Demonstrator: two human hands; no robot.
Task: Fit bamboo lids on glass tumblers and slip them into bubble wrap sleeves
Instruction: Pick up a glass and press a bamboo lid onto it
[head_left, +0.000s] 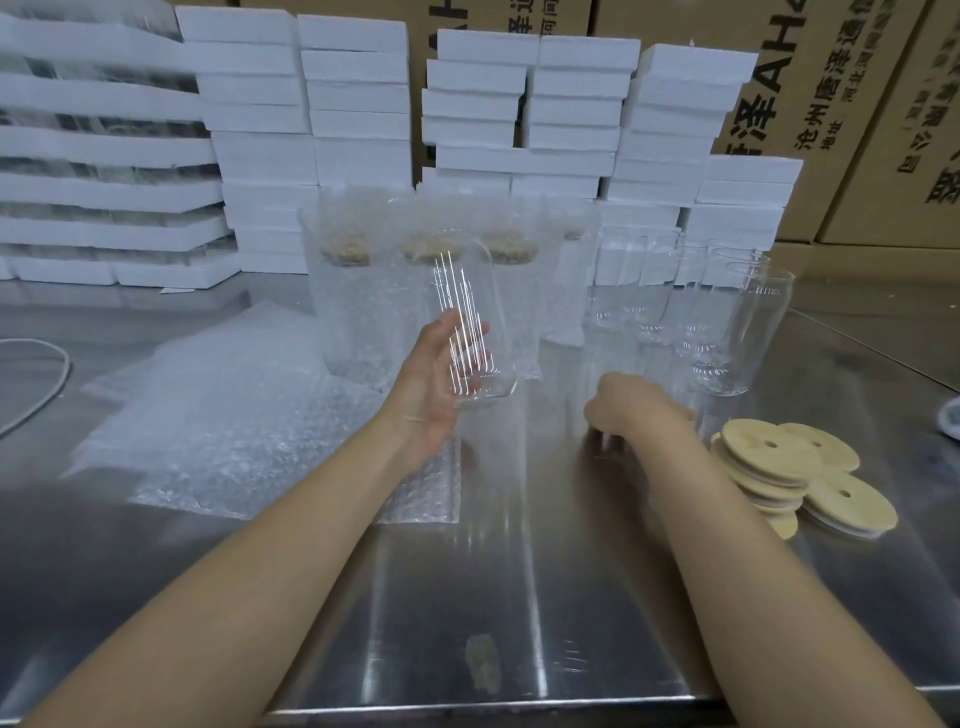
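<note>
My left hand (434, 384) is lifted off the steel table (467, 597), and its fingers and thumb are wrapped round the lower half of a bare glass tumbler (470, 322). The glass is tilted, with its base toward me and its open mouth pointing away toward twelve o'clock. It has no lid on it.

My right hand (631, 405) is well apart from the left, at about three o'clock from it. It is low over the table with its back toward me and its fingers turned down out of sight, and I cannot tell whether they hold anything.

The bamboo lids (779, 467) lie in a loose, overlapping pile at four o'clock from my right hand, just beside my wrist. The unwrapped tumblers (748, 332) stand in a cluster at one o'clock from that hand.

Directly behind the held glass, at twelve o'clock, stand the sleeved tumblers (358, 312), with their lids showing through the bubble wrap. The flat bubble wrap sleeves (234, 415) are spread at nine o'clock from my left hand and run under my forearm.

White foam boxes (353, 104) are stacked along the back, in front of brown cartons (857, 104). A cable (47, 384) curls at the far left edge.
</note>
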